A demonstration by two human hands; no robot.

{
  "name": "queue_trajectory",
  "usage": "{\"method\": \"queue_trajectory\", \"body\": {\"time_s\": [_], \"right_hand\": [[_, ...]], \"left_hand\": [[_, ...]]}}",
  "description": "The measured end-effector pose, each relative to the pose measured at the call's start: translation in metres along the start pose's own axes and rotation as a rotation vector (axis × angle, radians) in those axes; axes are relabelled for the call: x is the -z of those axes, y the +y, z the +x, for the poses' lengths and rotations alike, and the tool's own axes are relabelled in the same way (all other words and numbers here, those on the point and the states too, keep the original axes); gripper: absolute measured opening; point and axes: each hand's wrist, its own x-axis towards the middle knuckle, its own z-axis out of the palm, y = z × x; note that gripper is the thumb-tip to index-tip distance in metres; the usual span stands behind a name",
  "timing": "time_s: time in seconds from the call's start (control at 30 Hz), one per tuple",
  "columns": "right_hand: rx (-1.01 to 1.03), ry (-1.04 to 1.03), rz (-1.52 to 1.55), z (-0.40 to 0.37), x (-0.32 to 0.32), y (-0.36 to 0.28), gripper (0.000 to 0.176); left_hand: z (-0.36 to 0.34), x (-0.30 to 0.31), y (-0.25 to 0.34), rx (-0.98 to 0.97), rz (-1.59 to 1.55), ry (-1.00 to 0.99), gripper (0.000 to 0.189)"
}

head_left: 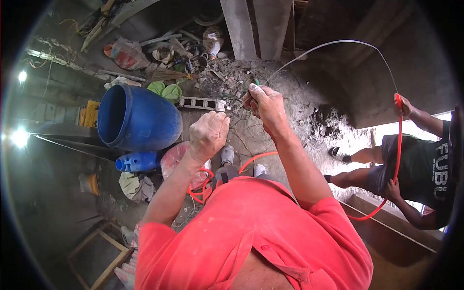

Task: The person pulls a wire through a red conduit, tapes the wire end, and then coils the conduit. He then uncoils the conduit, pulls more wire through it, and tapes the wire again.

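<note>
My right hand (268, 104) is closed in a pinch, thumb on top, with a small green piece (256, 81) sticking out past the thumb. From beside it a thin pale wire (333, 42) arcs up and over to the right. Its far end meets the mouth of an orange flexible conduit (399, 140), held by a co-worker's two hands. My left hand (210, 135) is curled into a fist to the lower left of the right one; whatever lies inside its fingers is hidden. Thin dark wires (241, 140) hang or lie below and between my hands.
A large blue barrel (150, 116) lies at left, with a blue jug (139, 161) below it. A hollow concrete block (202, 103) and rubble (232, 72) are ahead. More orange conduit (258, 155) loops by my feet. The co-worker (415, 169) stands at right.
</note>
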Motion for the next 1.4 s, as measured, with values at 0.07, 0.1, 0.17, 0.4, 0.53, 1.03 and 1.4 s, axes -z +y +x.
{"method": "queue_trajectory", "body": {"time_s": [0.07,0.1,0.17,0.4,0.53,1.03,1.4], "right_hand": [[0.010,0.019,0.026,-0.001,-0.003,-0.002,0.031],[0.039,0.028,0.048,-0.001,-0.005,-0.002,0.031],[0.066,0.032,0.073,-0.002,-0.010,-0.004,0.032],[0.394,0.129,-0.252,-0.002,-0.004,-0.011,0.028],[0.342,0.137,-0.158,-0.010,-0.006,-0.008,0.030],[-0.137,-0.182,-0.053,0.037,0.007,0.079,0.037],[-0.035,-0.098,0.129,0.163,-0.051,0.047,0.071]], "left_hand": [[0.003,0.004,0.001,0.053,-0.043,0.000,0.010],[0.005,0.007,0.001,0.105,-0.089,-0.001,0.010],[0.007,0.007,0.002,0.179,-0.097,0.021,0.009],[0.018,-0.012,0.017,0.252,-0.321,-0.026,0.011],[0.020,-0.016,0.015,0.196,-0.254,0.009,0.009],[0.045,-0.048,-0.064,0.838,-1.258,-0.251,0.011],[0.142,-0.127,-0.236,0.845,-1.426,-0.679,0.020]]}}
